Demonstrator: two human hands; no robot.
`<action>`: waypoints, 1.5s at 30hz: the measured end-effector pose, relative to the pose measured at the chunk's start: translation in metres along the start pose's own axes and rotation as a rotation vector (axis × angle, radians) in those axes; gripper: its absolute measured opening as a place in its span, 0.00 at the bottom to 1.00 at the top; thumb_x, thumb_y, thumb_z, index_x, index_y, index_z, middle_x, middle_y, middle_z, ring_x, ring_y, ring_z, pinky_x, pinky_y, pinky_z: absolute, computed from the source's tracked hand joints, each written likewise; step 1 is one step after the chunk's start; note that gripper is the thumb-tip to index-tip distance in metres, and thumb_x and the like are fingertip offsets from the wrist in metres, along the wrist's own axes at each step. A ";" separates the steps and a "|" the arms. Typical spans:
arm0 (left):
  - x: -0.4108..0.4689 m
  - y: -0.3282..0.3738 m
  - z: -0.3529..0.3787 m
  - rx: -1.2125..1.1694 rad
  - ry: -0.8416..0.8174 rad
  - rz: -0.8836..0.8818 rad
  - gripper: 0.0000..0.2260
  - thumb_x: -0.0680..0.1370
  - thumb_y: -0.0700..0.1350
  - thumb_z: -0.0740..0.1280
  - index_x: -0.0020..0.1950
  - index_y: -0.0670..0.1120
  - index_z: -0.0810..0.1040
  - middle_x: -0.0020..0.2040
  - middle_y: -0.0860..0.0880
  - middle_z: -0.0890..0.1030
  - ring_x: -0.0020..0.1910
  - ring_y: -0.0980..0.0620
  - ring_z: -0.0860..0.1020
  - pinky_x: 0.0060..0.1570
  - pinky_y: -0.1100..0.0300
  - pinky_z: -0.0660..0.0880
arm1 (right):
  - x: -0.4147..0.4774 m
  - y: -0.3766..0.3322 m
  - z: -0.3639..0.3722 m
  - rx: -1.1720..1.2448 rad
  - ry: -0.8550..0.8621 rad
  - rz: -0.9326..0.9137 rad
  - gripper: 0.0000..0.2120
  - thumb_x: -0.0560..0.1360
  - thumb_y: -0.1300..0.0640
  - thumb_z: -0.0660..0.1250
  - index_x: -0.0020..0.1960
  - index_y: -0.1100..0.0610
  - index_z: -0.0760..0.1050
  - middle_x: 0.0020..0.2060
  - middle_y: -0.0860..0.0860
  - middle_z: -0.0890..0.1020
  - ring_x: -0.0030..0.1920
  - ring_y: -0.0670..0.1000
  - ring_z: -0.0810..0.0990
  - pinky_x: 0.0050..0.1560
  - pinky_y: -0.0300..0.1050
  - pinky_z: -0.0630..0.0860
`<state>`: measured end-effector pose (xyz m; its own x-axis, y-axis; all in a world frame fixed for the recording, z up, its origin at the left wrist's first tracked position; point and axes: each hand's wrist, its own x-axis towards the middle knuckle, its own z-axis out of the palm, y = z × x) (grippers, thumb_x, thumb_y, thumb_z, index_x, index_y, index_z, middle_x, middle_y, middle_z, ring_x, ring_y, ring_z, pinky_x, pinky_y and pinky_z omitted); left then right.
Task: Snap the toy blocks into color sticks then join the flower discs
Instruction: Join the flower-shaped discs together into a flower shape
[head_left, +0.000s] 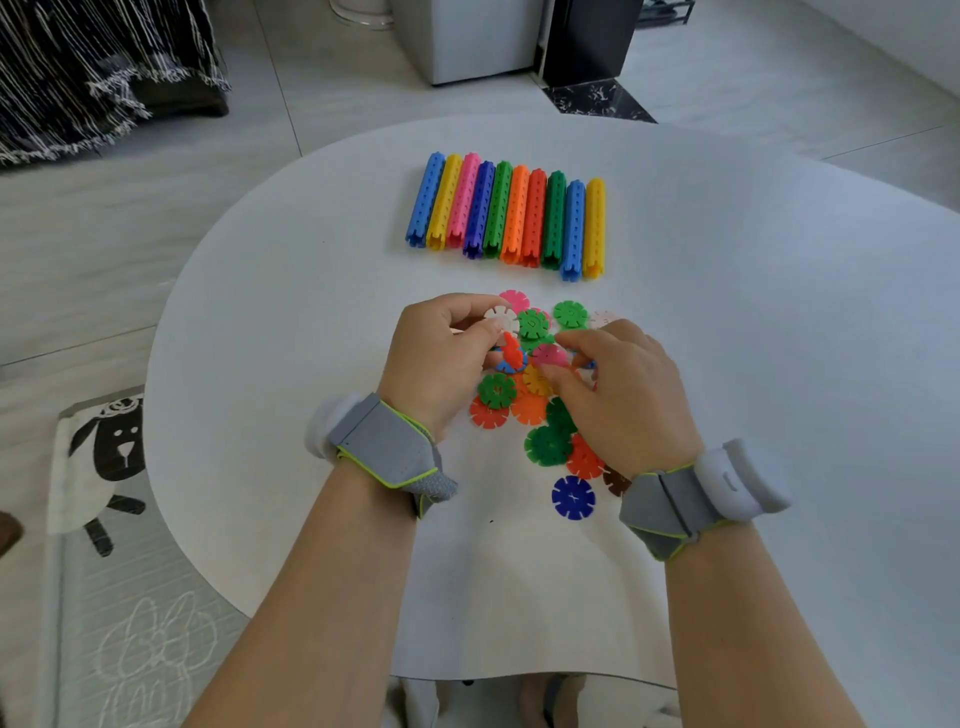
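Fingertips of the left hand (441, 358) are pinched shut on a white disc (501, 318), thumb and forefinger gripping its edge, and there's a small red-and-blue joined piece (511, 356) sitting right under the thumb, touching it as far as I can see. Right hand (621, 395) has its fingers curled down into the pile of discs (535, 384), with the tips right at a pink disc (549, 355). Honestly can't tell if it's actually gripping that one or just resting on it.

Using the pile as the landmark: a green disc (533, 323) sits at the far edge of the pile just beside the white one, another green disc (570, 313) is a bit further right, and a pink one (514, 300) pokes out behind the fingers. On the near left of the pile there's a green disc (497, 391) lying on top of orange ones (488, 414). At the near end, a dark blue disc (573, 498) lies flat on its own, a little apart from the rest, with a brown one (616, 480) half hidden by the right wrist.

Beyond the pile, well apart from it, ten finished color sticks (506, 215) lie side by side in a tidy row on the white table (270, 364), touching each other. Both wrists wear grey straps (382, 441) with white pods.
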<state>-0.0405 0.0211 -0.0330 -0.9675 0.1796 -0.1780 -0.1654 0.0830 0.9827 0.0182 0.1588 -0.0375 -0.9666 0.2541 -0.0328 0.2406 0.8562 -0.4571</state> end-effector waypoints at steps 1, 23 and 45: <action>-0.001 0.001 0.001 -0.006 -0.015 -0.005 0.09 0.77 0.34 0.64 0.46 0.47 0.81 0.41 0.44 0.80 0.42 0.45 0.80 0.45 0.56 0.81 | 0.001 0.000 0.001 -0.018 0.008 0.006 0.18 0.77 0.44 0.61 0.65 0.47 0.74 0.53 0.47 0.75 0.57 0.52 0.73 0.60 0.50 0.69; -0.001 -0.001 0.002 -0.102 -0.025 -0.021 0.07 0.76 0.34 0.65 0.43 0.45 0.79 0.38 0.43 0.80 0.39 0.46 0.80 0.42 0.55 0.81 | -0.002 -0.012 -0.012 0.643 0.097 0.076 0.03 0.72 0.60 0.71 0.41 0.54 0.80 0.34 0.48 0.84 0.33 0.43 0.83 0.40 0.39 0.80; -0.002 -0.001 0.002 -0.085 -0.042 -0.030 0.08 0.77 0.34 0.64 0.50 0.43 0.82 0.44 0.37 0.82 0.43 0.43 0.82 0.42 0.54 0.81 | -0.002 -0.016 -0.002 0.414 0.181 -0.028 0.01 0.73 0.57 0.70 0.42 0.53 0.80 0.36 0.46 0.83 0.38 0.46 0.83 0.45 0.44 0.80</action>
<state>-0.0375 0.0228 -0.0341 -0.9533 0.2195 -0.2073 -0.2112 0.0060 0.9774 0.0165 0.1454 -0.0289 -0.9325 0.3393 0.1235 0.1236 0.6214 -0.7737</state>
